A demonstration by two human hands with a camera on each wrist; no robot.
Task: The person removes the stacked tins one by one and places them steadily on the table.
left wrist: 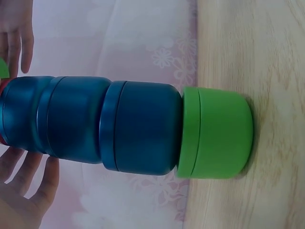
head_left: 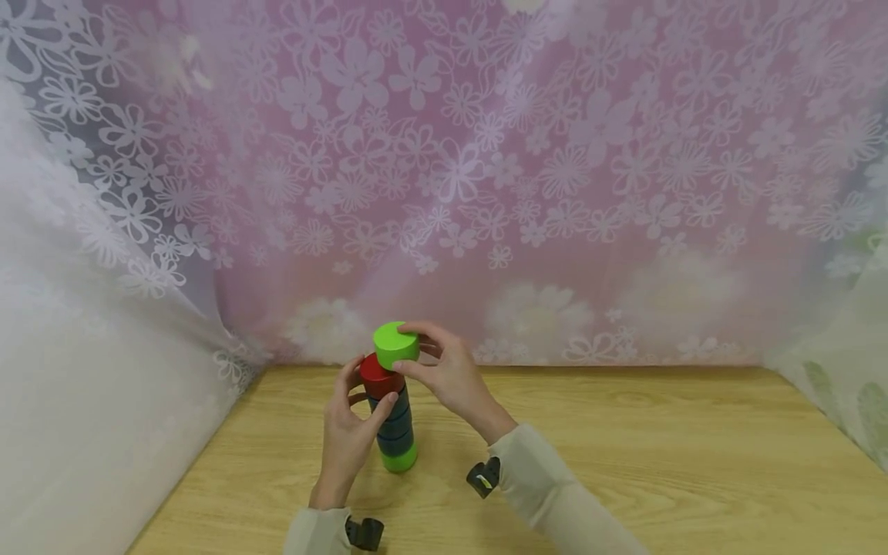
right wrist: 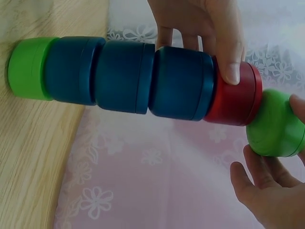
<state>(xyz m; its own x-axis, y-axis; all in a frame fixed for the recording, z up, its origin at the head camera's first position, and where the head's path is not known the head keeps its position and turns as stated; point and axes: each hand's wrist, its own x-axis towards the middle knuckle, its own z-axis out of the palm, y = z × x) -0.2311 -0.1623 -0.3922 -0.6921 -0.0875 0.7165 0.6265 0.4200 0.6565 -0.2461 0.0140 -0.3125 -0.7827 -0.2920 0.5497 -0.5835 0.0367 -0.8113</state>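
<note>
A tower of round lidded tins stands on the wooden table. Its bottom tin is green (left wrist: 221,133), three blue tins (right wrist: 121,76) sit above it, and a red tin (right wrist: 236,106) tops them. My left hand (head_left: 344,435) grips the red tin, thumb on the near side and fingers around the far side. Another green tin (head_left: 395,344) is pinched between the thumb and fingers of my right hand (head_left: 454,378). It is tilted at the red tin's upper edge, off-centre to the right; the right wrist view shows them touching or nearly so.
The wooden table (head_left: 659,462) extends to the right of the tower. A pink flowered curtain (head_left: 486,193) hangs behind its back edge, and pale sheeting (head_left: 90,385) closes in the left side. A small black device (head_left: 483,477) is strapped at each wrist.
</note>
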